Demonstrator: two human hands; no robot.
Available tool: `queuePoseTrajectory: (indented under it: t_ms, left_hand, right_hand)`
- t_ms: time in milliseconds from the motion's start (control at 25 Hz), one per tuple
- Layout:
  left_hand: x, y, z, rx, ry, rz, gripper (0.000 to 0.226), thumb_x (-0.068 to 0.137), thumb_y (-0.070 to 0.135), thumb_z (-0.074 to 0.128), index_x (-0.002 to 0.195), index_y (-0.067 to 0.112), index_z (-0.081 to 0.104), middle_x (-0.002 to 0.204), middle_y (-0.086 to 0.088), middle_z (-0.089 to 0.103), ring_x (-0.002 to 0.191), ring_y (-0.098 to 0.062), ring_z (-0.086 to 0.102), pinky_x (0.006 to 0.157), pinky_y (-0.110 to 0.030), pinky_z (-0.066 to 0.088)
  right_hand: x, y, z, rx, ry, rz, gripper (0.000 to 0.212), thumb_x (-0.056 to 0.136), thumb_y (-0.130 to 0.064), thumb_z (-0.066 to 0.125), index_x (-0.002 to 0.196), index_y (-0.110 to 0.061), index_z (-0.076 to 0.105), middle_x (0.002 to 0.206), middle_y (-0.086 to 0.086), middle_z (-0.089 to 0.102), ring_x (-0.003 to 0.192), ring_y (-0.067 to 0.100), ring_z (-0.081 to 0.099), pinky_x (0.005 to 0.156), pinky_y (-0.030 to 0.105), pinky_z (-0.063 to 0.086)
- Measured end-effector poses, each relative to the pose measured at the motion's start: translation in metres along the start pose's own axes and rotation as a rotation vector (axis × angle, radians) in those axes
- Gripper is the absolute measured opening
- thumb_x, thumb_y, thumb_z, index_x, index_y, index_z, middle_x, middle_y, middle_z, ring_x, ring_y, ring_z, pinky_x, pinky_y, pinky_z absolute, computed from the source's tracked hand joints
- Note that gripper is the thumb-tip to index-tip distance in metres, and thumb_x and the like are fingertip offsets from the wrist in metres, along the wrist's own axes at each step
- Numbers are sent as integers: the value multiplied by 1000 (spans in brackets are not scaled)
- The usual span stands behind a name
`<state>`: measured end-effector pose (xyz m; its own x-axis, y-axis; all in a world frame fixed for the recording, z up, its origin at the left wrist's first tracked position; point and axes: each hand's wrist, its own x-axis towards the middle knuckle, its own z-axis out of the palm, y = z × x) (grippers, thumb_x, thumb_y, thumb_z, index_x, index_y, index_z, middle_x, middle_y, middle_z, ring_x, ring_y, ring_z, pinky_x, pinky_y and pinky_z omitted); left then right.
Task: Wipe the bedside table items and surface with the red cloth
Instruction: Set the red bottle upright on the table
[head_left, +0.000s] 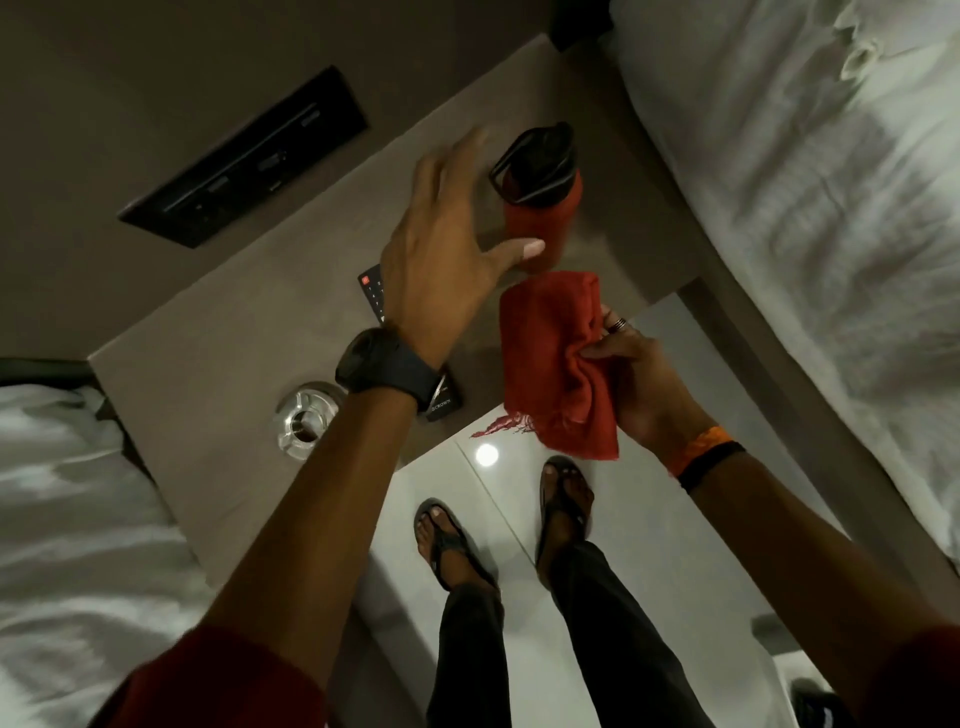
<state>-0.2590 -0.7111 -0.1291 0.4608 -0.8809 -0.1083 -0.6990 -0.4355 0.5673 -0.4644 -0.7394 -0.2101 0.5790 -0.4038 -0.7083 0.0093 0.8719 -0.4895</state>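
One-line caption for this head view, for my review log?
Open left hand reaches toward red bottle on bedside table; right hand grips bunched red cloth.

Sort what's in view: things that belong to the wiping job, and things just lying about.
Job: red cloth in the right hand; bottle, remote, ashtray, table; left hand open beside the bottle.

Lying about: beds, switch panel, sandals.

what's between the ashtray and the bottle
In the head view, the left hand and watch cross that stretch, over a remote.
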Motion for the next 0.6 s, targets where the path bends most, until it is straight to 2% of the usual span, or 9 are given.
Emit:
queuePoseTrajectory:
  t_ms: [80, 120, 200, 280, 400, 480, 520, 600]
  left_hand:
    - [-36, -16, 8, -268, 23, -168, 71, 89, 41, 70, 148, 22, 36, 151, -7, 44, 125, -17, 54, 97, -35, 55]
    - [-55, -24, 12, -414, -22, -261, 64, 93, 39, 66, 147, 25, 35, 150, -6, 44, 126, -18, 54, 99, -41, 55]
    - [-89, -37, 18, -745, -138, -411, 57, 96, 36, 63, 144, 33, 32, 152, -5, 42, 131, -23, 53, 104, -51, 52]
    - [-115, -46, 17, -948, -139, -425, 54, 96, 28, 63, 141, 37, 35, 151, 0, 40, 131, -21, 53, 102, -52, 55]
    - [-152, -66, -3, -893, 19, -343, 52, 96, 17, 65, 140, 37, 45, 141, 14, 47, 126, -12, 56, 98, -45, 58]
    - [-176, -90, -32, -884, 128, -366, 53, 95, 11, 65, 140, 36, 50, 134, 21, 52, 124, -10, 57, 98, -46, 58]
    - [-191, -104, -52, -894, 167, -370, 55, 94, 9, 65, 141, 35, 49, 136, 20, 53, 125, -12, 58, 98, -48, 58]
    - [-229, -138, -102, -862, 245, -336, 59, 93, 5, 66, 145, 28, 47, 145, 6, 51, 131, -17, 55, 104, -51, 53]
  right_hand:
    - [-5, 4, 8, 240, -87, 58, 28, 75, -17, 60, 103, -12, 66, 105, 10, 69, 89, 27, 69, 86, 40, 60]
    - [-8, 5, 14, 290, -111, 58, 35, 75, -29, 63, 106, -11, 64, 109, 10, 66, 90, 26, 68, 88, 38, 57]
    - [-13, 11, 32, 272, -136, 72, 53, 85, -47, 58, 125, -12, 58, 127, 12, 64, 105, 31, 67, 99, 43, 53]
    - [-15, 19, 58, 136, -157, 61, 47, 91, -40, 57, 132, -15, 56, 126, 11, 70, 108, 34, 71, 91, 47, 60]
    - [-21, 43, 114, -210, -35, 25, 37, 94, -19, 57, 131, -13, 59, 123, 16, 72, 107, 39, 72, 82, 48, 63]
    - [-28, 63, 157, -330, 22, -16, 27, 93, -16, 54, 117, -16, 67, 111, 12, 77, 96, 34, 74, 77, 41, 65]
    - [-32, 74, 181, -412, 32, -55, 24, 93, -14, 53, 109, -21, 70, 106, 8, 79, 92, 29, 74, 73, 36, 64]
    - [-43, 103, 233, -568, -49, -143, 28, 94, -8, 53, 106, -27, 69, 101, -5, 79, 89, 15, 74, 68, 25, 61]
